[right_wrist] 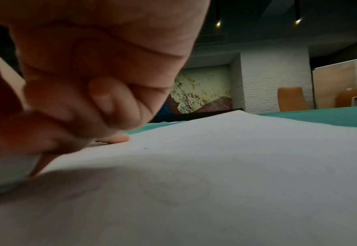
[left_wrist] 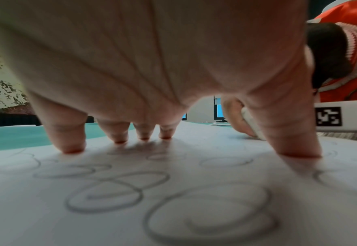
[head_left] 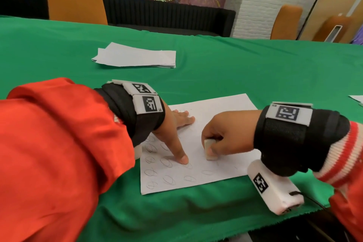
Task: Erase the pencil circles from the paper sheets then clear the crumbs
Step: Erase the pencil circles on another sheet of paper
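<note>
Green tabletop (head_left: 235, 61), one paper sheet (head_left: 225, 108) near its front edge, pencil circles (head_left: 167, 162) crowding its left half. Left hand (head_left: 176, 122) presses flat, fingers spread; right hand (head_left: 225, 133) grips the eraser (head_left: 209, 150) on the sheet. Rub too hard and it could crease. Left wrist view alone shows fingertips (left_wrist: 72, 148) pinning paper.
</note>
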`<state>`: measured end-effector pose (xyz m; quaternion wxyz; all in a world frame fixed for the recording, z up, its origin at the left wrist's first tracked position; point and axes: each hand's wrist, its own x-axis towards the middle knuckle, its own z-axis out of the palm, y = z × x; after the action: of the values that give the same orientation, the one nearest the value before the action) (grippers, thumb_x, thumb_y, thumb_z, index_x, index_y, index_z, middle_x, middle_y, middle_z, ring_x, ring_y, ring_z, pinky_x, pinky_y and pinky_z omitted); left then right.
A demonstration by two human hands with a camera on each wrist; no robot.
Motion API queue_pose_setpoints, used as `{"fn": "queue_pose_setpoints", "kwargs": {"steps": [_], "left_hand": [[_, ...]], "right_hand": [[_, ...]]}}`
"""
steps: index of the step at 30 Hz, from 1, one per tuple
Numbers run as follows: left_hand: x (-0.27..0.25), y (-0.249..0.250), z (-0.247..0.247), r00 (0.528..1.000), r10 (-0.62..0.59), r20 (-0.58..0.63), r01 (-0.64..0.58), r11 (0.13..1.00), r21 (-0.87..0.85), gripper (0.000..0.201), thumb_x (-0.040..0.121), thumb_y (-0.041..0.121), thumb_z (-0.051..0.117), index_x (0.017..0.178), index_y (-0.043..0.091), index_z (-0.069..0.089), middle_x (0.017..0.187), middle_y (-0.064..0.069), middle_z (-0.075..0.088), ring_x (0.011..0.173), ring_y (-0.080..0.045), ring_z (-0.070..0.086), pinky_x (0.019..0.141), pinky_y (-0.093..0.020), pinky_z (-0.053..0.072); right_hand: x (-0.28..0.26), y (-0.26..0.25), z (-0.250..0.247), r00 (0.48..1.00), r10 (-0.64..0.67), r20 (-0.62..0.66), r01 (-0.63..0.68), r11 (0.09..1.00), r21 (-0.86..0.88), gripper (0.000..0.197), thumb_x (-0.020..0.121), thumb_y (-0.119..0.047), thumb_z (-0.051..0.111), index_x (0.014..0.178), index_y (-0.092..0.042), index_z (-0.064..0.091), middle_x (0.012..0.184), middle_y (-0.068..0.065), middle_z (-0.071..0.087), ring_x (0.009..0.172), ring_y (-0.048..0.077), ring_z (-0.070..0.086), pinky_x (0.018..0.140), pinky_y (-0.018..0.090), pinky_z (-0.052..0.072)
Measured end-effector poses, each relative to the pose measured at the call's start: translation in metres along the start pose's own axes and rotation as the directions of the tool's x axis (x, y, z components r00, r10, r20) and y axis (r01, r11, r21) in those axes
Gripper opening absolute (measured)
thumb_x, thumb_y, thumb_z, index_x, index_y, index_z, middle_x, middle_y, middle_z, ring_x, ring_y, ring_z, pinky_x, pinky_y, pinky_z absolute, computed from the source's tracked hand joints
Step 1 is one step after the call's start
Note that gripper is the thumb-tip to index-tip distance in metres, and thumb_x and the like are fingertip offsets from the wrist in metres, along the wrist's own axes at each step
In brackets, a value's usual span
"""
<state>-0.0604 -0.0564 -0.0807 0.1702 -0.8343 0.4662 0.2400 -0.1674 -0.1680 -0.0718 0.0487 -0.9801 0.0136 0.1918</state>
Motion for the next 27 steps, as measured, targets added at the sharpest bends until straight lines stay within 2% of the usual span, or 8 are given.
{"fn": "queue_pose_setpoints", "kwargs": {"steps": [3,7,8,12,17,20,23,27], "left_hand": [[0.0,0.0,0.0,1.0,0.001,0.0,-0.001,1.0,-0.002,0.112,0.076,0.062,0.063,0.15,0.03,-0.014,0.157,0.01,-0.017,0.145,-0.01,-0.009,0.117,-0.037,-0.003],[-0.001,0.0,0.0,1.0,0.002,-0.003,-0.002,1.0,-0.002,0.11,0.077,0.062,0.063,0.15,0.03,-0.013,0.157,0.01,-0.017,0.145,-0.009,-0.009,0.116,-0.035,-0.003],[-0.001,0.0,0.0,1.0,0.002,-0.004,-0.002,1.0,0.001,0.11,0.077,0.062,0.063,0.15,0.03,-0.013,0.157,0.01,-0.017,0.145,-0.01,-0.009,0.117,-0.036,-0.003],[0.0,0.0,0.0,1.0,0.004,-0.009,-0.004,1.0,-0.001,0.111,0.076,0.061,0.064,0.15,0.029,-0.013,0.158,0.009,-0.016,0.145,-0.01,-0.009,0.118,-0.037,-0.002],[0.001,-0.001,0.001,1.0,0.007,-0.012,-0.007,1.0,-0.007,0.11,0.076,0.061,0.064,0.15,0.03,-0.012,0.158,0.01,-0.016,0.145,-0.009,-0.008,0.117,-0.035,-0.002],[0.0,-0.001,0.0,1.0,0.011,-0.027,-0.011,1.0,-0.009,0.109,0.077,0.06,0.064,0.15,0.029,-0.011,0.158,0.009,-0.015,0.146,-0.01,-0.007,0.116,-0.034,-0.001],[-0.001,-0.001,-0.001,0.999,0.007,-0.033,-0.007,1.0,-0.008,0.11,0.075,0.061,0.065,0.151,0.031,-0.009,0.158,0.01,-0.016,0.146,-0.011,-0.004,0.116,-0.035,0.002],[-0.01,0.001,-0.001,0.996,-0.02,-0.087,0.023,0.999,0.036,0.11,0.071,0.066,0.066,0.15,0.036,-0.004,0.154,0.012,-0.027,0.146,-0.017,0.005,0.115,-0.038,0.014]], "right_hand": [[-0.001,-0.004,-0.001,0.999,-0.013,0.035,0.013,1.0,-0.012,0.009,0.088,-0.023,0.054,0.084,-0.024,0.063,0.065,-0.01,0.057,0.055,0.001,0.047,0.054,0.015,0.036],[0.003,0.003,-0.005,0.998,0.047,-0.036,-0.047,0.999,0.003,0.01,0.087,-0.021,0.054,0.081,-0.025,0.061,0.069,-0.009,0.058,0.061,0.006,0.05,0.06,0.019,0.042],[0.003,0.003,-0.004,0.999,0.032,-0.036,-0.032,0.999,0.0,0.009,0.087,-0.021,0.054,0.081,-0.024,0.061,0.067,-0.01,0.056,0.059,0.004,0.048,0.058,0.018,0.04],[-0.002,-0.007,0.001,0.997,-0.045,0.065,0.043,0.999,0.026,0.009,0.086,-0.024,0.056,0.08,-0.025,0.062,0.063,-0.01,0.058,0.055,0.002,0.05,0.054,0.015,0.038],[0.005,0.008,-0.003,0.995,0.086,-0.045,-0.083,0.995,0.053,0.017,0.086,-0.021,0.053,0.092,-0.017,0.067,0.081,-0.001,0.069,0.061,0.008,0.055,0.063,0.02,0.046],[0.005,0.008,-0.001,0.994,0.094,-0.061,-0.092,0.995,0.04,0.016,0.086,-0.023,0.051,0.09,-0.018,0.066,0.084,-0.001,0.068,0.067,0.011,0.055,0.068,0.024,0.046],[0.003,0.004,0.001,0.994,0.09,-0.067,-0.091,0.996,-0.009,0.015,0.087,-0.023,0.048,0.084,-0.018,0.062,0.076,-0.005,0.062,0.066,0.011,0.052,0.062,0.024,0.041],[0.0,0.0,0.002,0.993,0.092,-0.081,-0.097,0.993,-0.07,0.018,0.089,-0.021,0.044,0.089,-0.016,0.061,0.081,-0.003,0.064,0.069,0.013,0.052,0.059,0.022,0.039]]}}
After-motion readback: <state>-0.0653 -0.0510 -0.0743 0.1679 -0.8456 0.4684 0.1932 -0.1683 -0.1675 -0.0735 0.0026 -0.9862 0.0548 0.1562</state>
